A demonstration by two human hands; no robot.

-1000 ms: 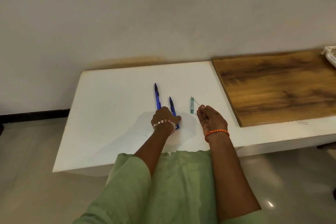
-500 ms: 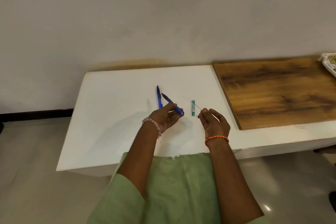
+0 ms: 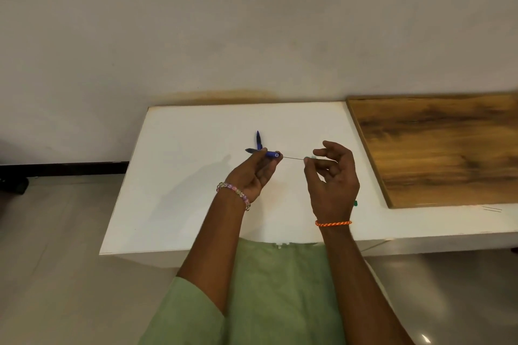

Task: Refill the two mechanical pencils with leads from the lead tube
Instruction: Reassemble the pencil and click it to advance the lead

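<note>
head view: a white table (image 3: 179, 204) stands against a plain pale wall (image 3: 252, 22), with a wooden board (image 3: 443, 148) on its right side and a glossy tiled floor (image 3: 56, 232) below. the left hand (image 3: 253, 173) grips a blue pencil (image 3: 269, 154) level above the table. the right hand (image 3: 332, 179) pinches a thin lead (image 3: 293, 158) at the pencil's open end. the second pencil (image 3: 258, 139) lies on the table behind. a green bit (image 3: 355, 203) shows beside the right hand.
</note>
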